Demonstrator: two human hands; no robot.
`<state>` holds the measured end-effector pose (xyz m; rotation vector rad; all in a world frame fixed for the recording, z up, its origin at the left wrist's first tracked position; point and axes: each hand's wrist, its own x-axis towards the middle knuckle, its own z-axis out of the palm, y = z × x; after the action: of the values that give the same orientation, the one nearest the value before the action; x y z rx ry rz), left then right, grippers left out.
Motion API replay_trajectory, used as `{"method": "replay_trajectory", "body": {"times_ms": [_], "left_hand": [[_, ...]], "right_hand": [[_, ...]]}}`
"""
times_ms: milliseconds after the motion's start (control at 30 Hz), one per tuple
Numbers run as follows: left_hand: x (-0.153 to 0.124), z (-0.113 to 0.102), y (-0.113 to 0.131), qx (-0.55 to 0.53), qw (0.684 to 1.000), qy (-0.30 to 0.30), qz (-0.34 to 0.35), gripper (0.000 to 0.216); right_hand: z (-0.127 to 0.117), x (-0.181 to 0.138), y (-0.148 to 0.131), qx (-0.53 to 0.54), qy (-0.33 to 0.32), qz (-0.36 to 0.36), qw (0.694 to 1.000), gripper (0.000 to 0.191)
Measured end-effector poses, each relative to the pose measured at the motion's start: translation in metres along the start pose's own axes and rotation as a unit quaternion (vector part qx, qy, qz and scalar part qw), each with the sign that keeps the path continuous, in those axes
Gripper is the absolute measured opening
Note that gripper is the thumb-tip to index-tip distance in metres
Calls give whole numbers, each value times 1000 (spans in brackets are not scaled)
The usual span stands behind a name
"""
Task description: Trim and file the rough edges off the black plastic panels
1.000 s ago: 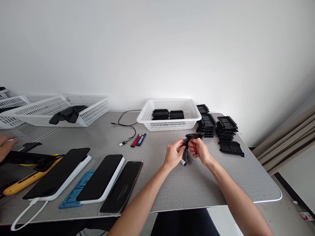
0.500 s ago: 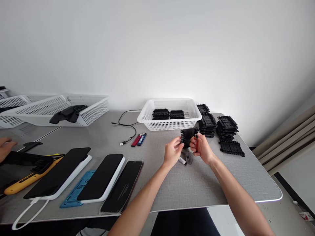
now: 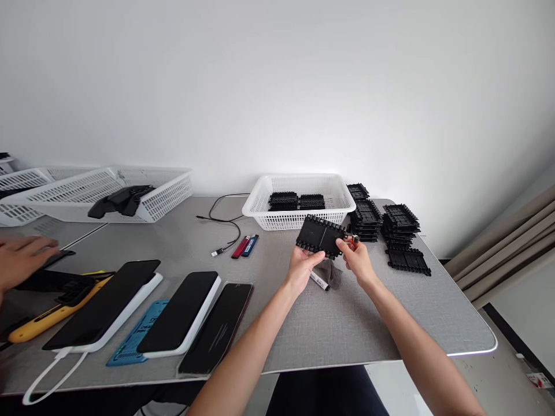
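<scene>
My left hand [image 3: 302,267] grips the lower edge of a black plastic plate [image 3: 319,234] with rows of small knobs along its long sides, thumb on its face. The plate is raised over the table, tilted with a broad face toward me. My right hand [image 3: 356,263] has a red lighter [image 3: 354,242] in its fingers, while its thumb presses on the plate's right end. Under the hands lie a white marker [image 3: 319,281] and a grey cloth [image 3: 328,271], partly covered.
Behind the plate is a white basket [image 3: 299,219] with similar black plates. More plates form stacks [image 3: 366,216] [image 3: 401,222] at right. A red lighter [image 3: 240,247], a blue lighter [image 3: 250,245], a cable [image 3: 237,231] and phones [image 3: 180,312] lie leftward. A co-worker's hand [image 3: 26,260] is at far left.
The plate has turned its broad face toward me and shifted left. My right thumb has come onto it, with the lighter tucked in the fingers. The co-worker's hand has moved right.
</scene>
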<state>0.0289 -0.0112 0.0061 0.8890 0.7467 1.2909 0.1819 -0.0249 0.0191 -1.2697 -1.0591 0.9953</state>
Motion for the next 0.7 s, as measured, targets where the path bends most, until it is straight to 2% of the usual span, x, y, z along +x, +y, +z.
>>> {"method": "replay_trajectory", "body": {"times_ms": [67,167,267,433,533,633,700], "left_hand": [[-2,1,1,14,1000,-15,-12,53],[-1,0,3,24,999,-20,-17,48],[1,-5,4,61,998,-2,-9,46],[3,-10,3,120,993,13,-6,46],[4,-12,1,120,993,20,-10,49],[5,-13,0,107,994,29,-14,56],[5,-14,1,106,994,29,-5,58]], "right_hand": [[-1,3,0,33,10,19,999,41],[-5,7,-1,63,57,14,996,41],[-11,11,-3,79,91,4,993,40],[-17,20,3,98,112,14,989,47],[-19,23,6,80,114,4,990,45],[-21,21,3,32,113,-40,992,37],[-24,18,-2,4,137,-71,988,32]]}}
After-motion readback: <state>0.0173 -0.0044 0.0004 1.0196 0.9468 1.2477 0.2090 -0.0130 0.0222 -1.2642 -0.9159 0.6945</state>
